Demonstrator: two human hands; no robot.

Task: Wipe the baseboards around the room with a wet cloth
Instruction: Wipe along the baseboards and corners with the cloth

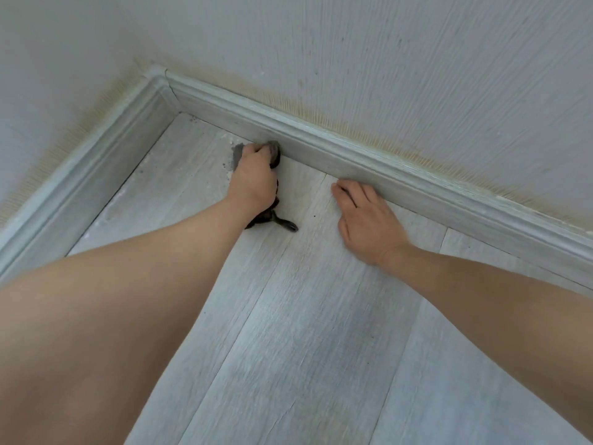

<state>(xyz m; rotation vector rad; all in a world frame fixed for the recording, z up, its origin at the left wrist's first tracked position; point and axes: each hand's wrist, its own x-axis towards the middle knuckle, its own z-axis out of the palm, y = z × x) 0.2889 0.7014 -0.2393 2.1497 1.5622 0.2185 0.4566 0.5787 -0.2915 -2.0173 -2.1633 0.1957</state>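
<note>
Dark grey cloth (pixel 275 155), bunched up and gripped in the left hand (pixel 255 179), fingers curled round it and knuckles up, and it's pressed right against the foot of the baseboard (pixel 321 149) where board meets floor. A twisted tail of the cloth trails back under the wrist and lies on the planks. Over on the other side, the right hand (pixel 369 220) sits flat on the floor (pixel 305 332), fingers straight and close together, fingertips just beside the same baseboard, holding nothing. Between the two hands, a stretch of pale grey wood-look laminate. Left of the cloth, specks and a smudge of grit (pixel 236 154) on the floor, more of it towards the corner (pixel 163 81) where the second baseboard run meets this one. Above the moulding, a yellowish stained band along the bottom of the textured white wall (pixel 417 59).
</note>
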